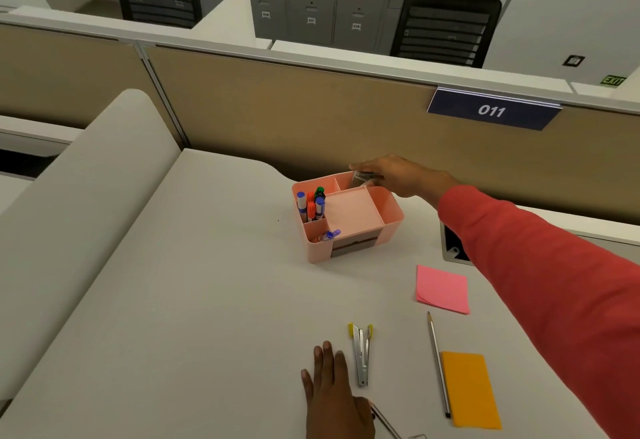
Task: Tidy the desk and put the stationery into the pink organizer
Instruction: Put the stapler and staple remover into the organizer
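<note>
Pink compartmented organizer [391, 211], markers [310, 206] upright at left. My right fingers [366, 165] pinch a small grey item [362, 178] over its rear compartment; left fingers [327, 357] flat on bench [173, 300].

The person wears a coral-red long sleeve [554, 265] on the right arm, of a soft, finely knit cloth that lies in shallow folds and looks brighter near the wrist than along its shaded lower edge. Its plain cuff ends at the wrist, leaving the right hand [398, 177] bare. The left hand [332, 393] is bare too, its short fingernails showing.
</note>
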Action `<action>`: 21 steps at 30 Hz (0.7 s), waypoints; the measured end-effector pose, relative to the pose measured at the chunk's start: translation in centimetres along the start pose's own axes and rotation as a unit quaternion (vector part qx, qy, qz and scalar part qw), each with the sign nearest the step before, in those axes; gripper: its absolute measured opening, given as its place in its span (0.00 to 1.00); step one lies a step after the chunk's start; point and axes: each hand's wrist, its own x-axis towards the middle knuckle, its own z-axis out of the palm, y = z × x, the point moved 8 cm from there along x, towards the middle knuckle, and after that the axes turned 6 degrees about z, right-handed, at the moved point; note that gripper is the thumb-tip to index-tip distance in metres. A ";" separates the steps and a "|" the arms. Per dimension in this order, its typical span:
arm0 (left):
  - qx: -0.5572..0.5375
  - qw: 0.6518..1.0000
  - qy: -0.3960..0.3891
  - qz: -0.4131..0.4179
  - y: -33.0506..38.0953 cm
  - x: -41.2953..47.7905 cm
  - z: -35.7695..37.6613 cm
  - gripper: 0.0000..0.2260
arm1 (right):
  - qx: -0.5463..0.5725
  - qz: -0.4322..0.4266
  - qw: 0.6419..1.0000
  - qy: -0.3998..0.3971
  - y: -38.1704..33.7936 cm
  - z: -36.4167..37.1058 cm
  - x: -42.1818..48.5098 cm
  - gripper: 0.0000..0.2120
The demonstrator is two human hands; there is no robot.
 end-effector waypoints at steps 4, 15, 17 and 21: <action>0.019 0.999 -0.026 -0.019 -0.2 -0.4 0.1 0.42 | -0.041 -0.024 0.997 0.062 -1.1 -0.5 -1.6 0.20; -0.011 0.998 -0.030 -0.048 1.4 -1.5 -3.0 0.30 | 0.292 0.084 0.904 0.301 -7.4 3.9 -21.2 0.09; 0.011 0.998 -0.033 -0.047 1.6 -1.5 -3.6 0.28 | 0.305 0.133 0.903 0.272 -8.0 7.4 -23.4 0.10; 0.059 0.997 -0.042 -0.031 1.2 -1.6 -3.7 0.23 | 0.322 0.245 0.898 0.175 -9.3 14.3 -25.3 0.15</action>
